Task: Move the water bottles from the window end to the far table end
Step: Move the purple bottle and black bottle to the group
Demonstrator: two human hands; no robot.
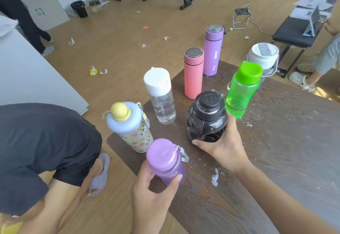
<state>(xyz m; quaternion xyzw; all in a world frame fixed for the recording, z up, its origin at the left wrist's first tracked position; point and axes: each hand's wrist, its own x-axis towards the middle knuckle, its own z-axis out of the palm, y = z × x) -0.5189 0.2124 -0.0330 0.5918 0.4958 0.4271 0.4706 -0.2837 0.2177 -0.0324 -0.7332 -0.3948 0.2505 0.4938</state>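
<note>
Left hand (152,195) grip is wrapped round the lower body of the purple bottle (166,162), thumb on one side, fingers on the other, below the lid. Bottle sits at 6 o'clock in the cluster, near the worktop (276,160) edge; cannot tell if its base is touching or lifted. Right hand (224,149) grip is clamped on the black jug (206,118), fingers under and round its base at 5 o'clock, thumb up the side beside the green bottle (241,90). Jug leans slightly, so probably lifted or just being set.

Handling, as judgement: both are hard plastic, stiff, not fragile. The jug is wide and squat, likely heavier if filled; dark tint hides its level, so a low wrap on the body beats the cap. The purple one is narrow and looks light; a mid-body wrap is fine, or the metal loop at its lid. Smooth walls could slip.

Outward: patterned bottle (132,129) at 9 o'clock, clear bottle (161,96) at 11, pink flask (193,73) and purple flask (213,50) at 12, white jug (263,57) at 1 to 2. All stand upright, packed close; knocking neighbours is the risk. White crumbs litter the worktop. Another person in a black shirt (42,142) bends beside the edge at 8 o'clock.
</note>
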